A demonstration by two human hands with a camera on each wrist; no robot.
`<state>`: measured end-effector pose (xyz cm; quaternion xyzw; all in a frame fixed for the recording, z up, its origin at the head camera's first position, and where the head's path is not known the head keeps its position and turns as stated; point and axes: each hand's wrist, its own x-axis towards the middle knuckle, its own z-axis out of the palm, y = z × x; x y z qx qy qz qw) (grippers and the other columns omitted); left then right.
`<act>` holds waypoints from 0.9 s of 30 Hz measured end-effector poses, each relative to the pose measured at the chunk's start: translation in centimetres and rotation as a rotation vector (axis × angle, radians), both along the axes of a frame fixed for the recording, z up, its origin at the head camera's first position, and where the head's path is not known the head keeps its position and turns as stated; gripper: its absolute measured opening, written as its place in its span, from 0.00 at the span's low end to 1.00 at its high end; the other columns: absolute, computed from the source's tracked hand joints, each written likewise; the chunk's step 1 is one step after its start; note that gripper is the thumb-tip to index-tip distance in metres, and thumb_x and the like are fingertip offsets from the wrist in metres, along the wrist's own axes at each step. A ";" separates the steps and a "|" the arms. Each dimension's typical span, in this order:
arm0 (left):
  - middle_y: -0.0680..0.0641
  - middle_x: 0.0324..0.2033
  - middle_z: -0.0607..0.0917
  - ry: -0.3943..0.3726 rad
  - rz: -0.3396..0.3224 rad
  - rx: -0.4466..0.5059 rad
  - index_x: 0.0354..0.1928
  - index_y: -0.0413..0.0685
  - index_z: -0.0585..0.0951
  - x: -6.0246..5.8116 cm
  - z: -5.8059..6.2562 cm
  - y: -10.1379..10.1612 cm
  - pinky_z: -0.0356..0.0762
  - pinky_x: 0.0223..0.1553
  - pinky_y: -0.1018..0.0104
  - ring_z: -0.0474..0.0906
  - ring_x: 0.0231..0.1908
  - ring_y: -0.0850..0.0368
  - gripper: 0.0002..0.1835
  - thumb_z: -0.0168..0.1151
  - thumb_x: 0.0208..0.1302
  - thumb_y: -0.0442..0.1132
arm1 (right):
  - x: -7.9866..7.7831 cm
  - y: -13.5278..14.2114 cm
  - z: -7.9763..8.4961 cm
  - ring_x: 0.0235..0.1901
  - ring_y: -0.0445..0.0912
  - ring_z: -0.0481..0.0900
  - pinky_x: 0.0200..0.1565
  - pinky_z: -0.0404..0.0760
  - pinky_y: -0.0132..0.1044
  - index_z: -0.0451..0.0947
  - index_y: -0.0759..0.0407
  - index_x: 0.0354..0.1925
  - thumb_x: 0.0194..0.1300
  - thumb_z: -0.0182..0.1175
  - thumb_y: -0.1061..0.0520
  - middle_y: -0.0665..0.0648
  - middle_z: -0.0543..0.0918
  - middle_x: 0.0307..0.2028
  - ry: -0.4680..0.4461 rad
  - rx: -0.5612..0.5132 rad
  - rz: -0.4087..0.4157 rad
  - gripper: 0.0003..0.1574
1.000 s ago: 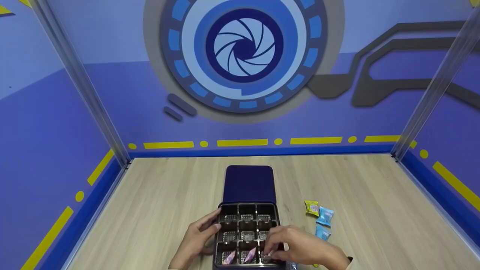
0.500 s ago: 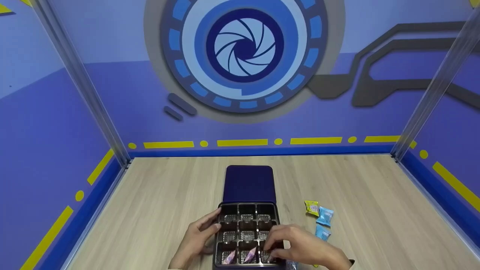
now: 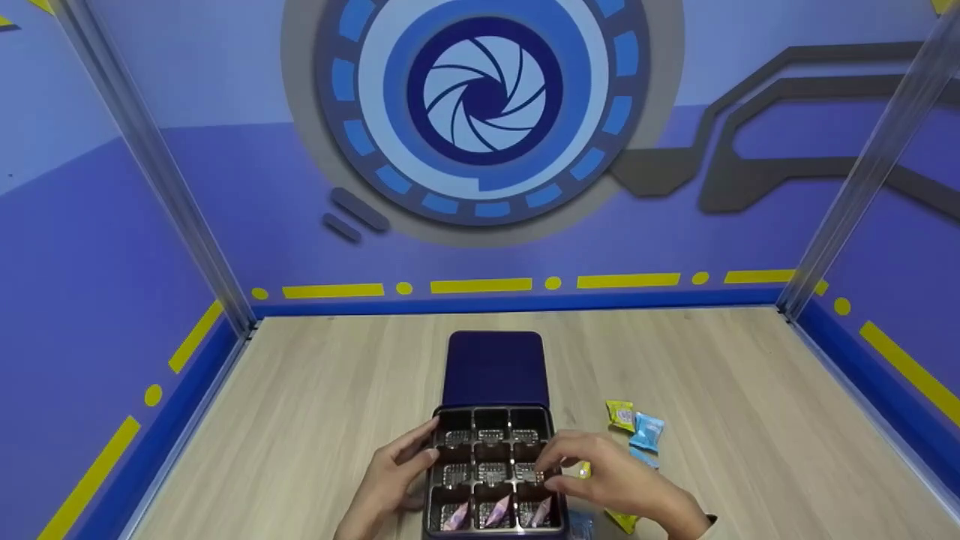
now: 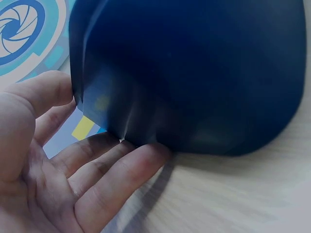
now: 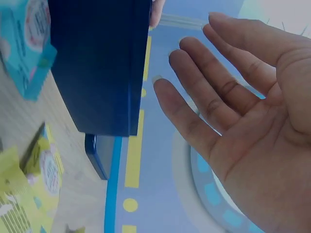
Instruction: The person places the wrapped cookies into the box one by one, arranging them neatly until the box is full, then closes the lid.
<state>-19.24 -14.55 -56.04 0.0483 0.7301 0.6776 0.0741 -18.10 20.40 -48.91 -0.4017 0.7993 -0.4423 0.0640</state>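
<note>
A dark blue tin [image 3: 489, 530] stands at the table's front, fitted with a dark divided tray [image 3: 493, 450]. Pink wrapped candies lie in its front row: a left candy [image 3: 455, 516], a middle candy [image 3: 497, 510] and a right candy [image 3: 541, 512]. My left hand [image 3: 390, 476] holds the tin's left side, thumb at the rim; in the left wrist view its fingers [image 4: 131, 174] bear on the blue wall. Over the tray's right edge hovers my right hand [image 3: 607, 472]. The right wrist view shows that hand [image 5: 243, 107] with loosely extended fingers and nothing in them.
Behind the tin lies its dark blue lid [image 3: 496, 367]. Right of it are a yellow candy [image 3: 620, 414], a blue candy [image 3: 647, 433] and more wrapped candies partly behind my right hand. Blue panels [image 3: 225, 210] wall in the wooden table [image 3: 337, 375].
My right hand has let go of a pink candy in the front right compartment and risen up and back from it. My left hand stays on the tin.
</note>
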 end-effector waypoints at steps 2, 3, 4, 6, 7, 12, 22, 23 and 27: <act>0.34 0.75 0.69 0.000 0.005 -0.019 0.76 0.47 0.74 -0.1 0.0 0.0 0.68 0.71 0.39 0.66 0.73 0.33 0.30 0.66 0.76 0.42 | -0.2 0.4 0.1 0.49 0.45 0.86 0.49 0.89 0.45 0.88 0.48 0.51 0.73 0.70 0.56 0.48 0.88 0.49 0.016 -0.007 -0.039 0.09; 0.34 0.75 0.70 -0.002 0.007 -0.025 0.76 0.47 0.74 -0.1 0.0 0.0 0.68 0.70 0.39 0.67 0.73 0.33 0.30 0.66 0.76 0.42 | -0.3 0.6 0.1 0.49 0.44 0.86 0.49 0.89 0.46 0.88 0.48 0.51 0.73 0.70 0.56 0.47 0.88 0.49 0.027 -0.011 -0.056 0.09; 0.34 0.74 0.70 0.001 0.010 -0.024 0.76 0.47 0.74 -0.1 0.0 0.0 0.69 0.70 0.40 0.68 0.72 0.34 0.30 0.67 0.75 0.42 | -0.4 0.8 0.1 0.49 0.44 0.85 0.49 0.89 0.46 0.87 0.48 0.51 0.73 0.70 0.56 0.46 0.88 0.49 0.038 -0.016 -0.070 0.09; 0.35 0.74 0.71 0.011 0.014 -0.013 0.75 0.46 0.75 -0.1 0.0 0.0 0.69 0.71 0.42 0.69 0.72 0.35 0.29 0.67 0.75 0.41 | -0.7 1.2 0.1 0.48 0.46 0.86 0.48 0.89 0.45 0.87 0.49 0.51 0.73 0.70 0.56 0.48 0.88 0.48 0.061 -0.029 -0.092 0.10; 0.35 0.73 0.72 0.016 0.016 -0.008 0.75 0.45 0.75 -0.1 0.0 0.0 0.69 0.71 0.44 0.69 0.72 0.36 0.29 0.67 0.75 0.40 | -0.8 1.4 0.1 0.48 0.47 0.86 0.48 0.90 0.45 0.87 0.49 0.51 0.73 0.70 0.57 0.49 0.88 0.48 0.068 -0.038 -0.100 0.10; 0.34 0.72 0.74 0.036 0.011 -0.008 0.74 0.43 0.76 -0.2 0.0 -0.2 0.70 0.71 0.48 0.70 0.72 0.38 0.29 0.68 0.74 0.38 | -1.4 2.3 0.3 0.47 0.50 0.86 0.48 0.90 0.43 0.87 0.48 0.51 0.74 0.69 0.58 0.55 0.88 0.47 0.064 -0.052 -0.149 0.09; 0.33 0.72 0.74 -0.017 -0.102 0.008 0.75 0.44 0.75 -0.7 0.6 -1.4 0.80 0.63 0.44 0.74 0.69 0.35 0.31 0.69 0.74 0.41 | -2.1 3.9 0.3 0.47 0.52 0.87 0.48 0.90 0.43 0.87 0.49 0.49 0.72 0.70 0.61 0.50 0.87 0.47 0.067 -0.053 -0.258 0.10; 0.33 0.72 0.74 -0.030 -0.112 0.025 0.75 0.45 0.75 -0.8 0.6 -1.5 0.83 0.59 0.44 0.75 0.67 0.35 0.31 0.70 0.74 0.41 | -2.2 4.0 0.2 0.47 0.52 0.87 0.48 0.90 0.42 0.87 0.49 0.48 0.71 0.71 0.61 0.50 0.87 0.47 0.062 -0.052 -0.270 0.10; 0.32 0.72 0.73 -0.074 -0.113 0.073 0.75 0.44 0.75 -1.2 0.9 -1.9 0.90 0.43 0.43 0.79 0.62 0.38 0.32 0.71 0.72 0.41 | -2.5 4.5 0.2 0.47 0.51 0.87 0.47 0.90 0.42 0.87 0.50 0.49 0.72 0.71 0.59 0.51 0.86 0.47 0.053 -0.040 -0.303 0.09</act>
